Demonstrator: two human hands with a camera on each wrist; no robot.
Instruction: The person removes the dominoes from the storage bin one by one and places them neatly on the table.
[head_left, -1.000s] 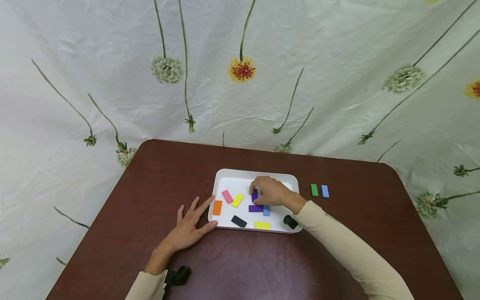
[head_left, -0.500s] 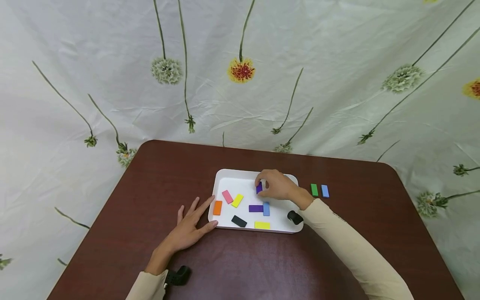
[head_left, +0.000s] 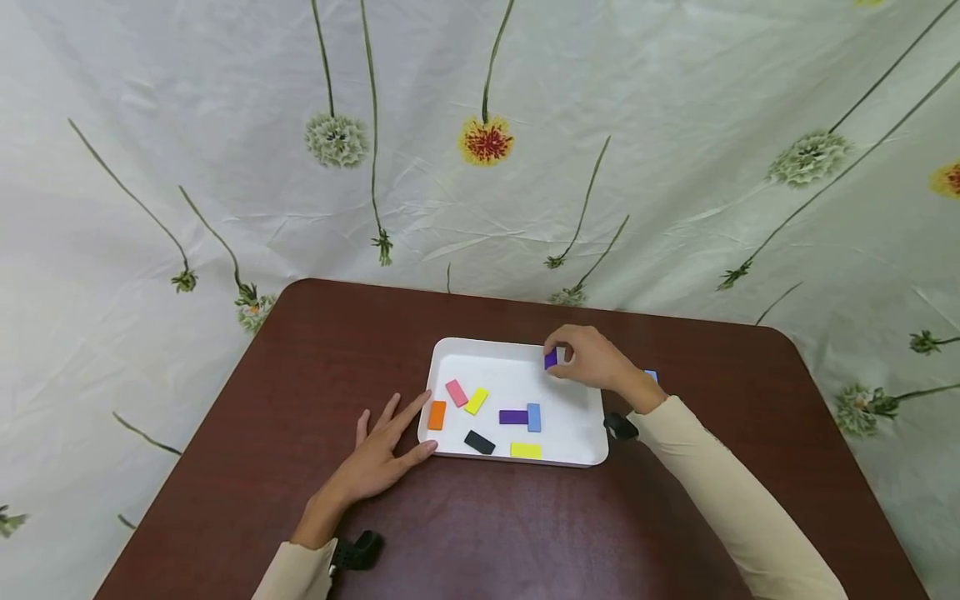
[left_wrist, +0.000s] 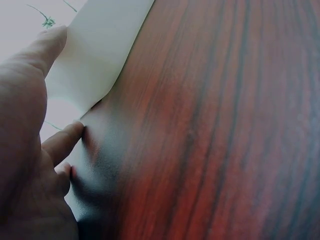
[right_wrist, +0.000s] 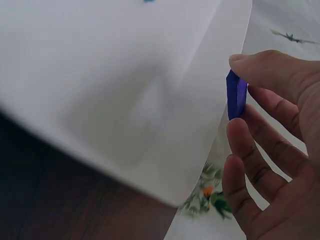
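Note:
My right hand [head_left: 600,362] pinches a small purple block [head_left: 551,358] between thumb and fingers, above the far right part of the white tray [head_left: 566,429]. In the right wrist view the same purple block [right_wrist: 235,95] stands on edge between thumb and fingertips. My left hand [head_left: 375,462] lies with fingers spread, its thumb and a fingertip touching the tray's left side. Another purple block [head_left: 513,417] lies in the tray, its end against a light blue block [head_left: 534,417]. Pink [head_left: 456,392], orange, black and two yellow blocks also lie there.
Right of the tray a blue block [head_left: 651,375] shows partly behind my right wrist on the dark wooden table [head_left: 495,533]. A white cloth with printed flowers [head_left: 480,208] hangs behind the table. Both wrists wear black bands.
My right hand has lifted the purple block from beside the other purple one and carried it right and away, towards the tray's far right corner. It now covers the green block. My left hand stays put.

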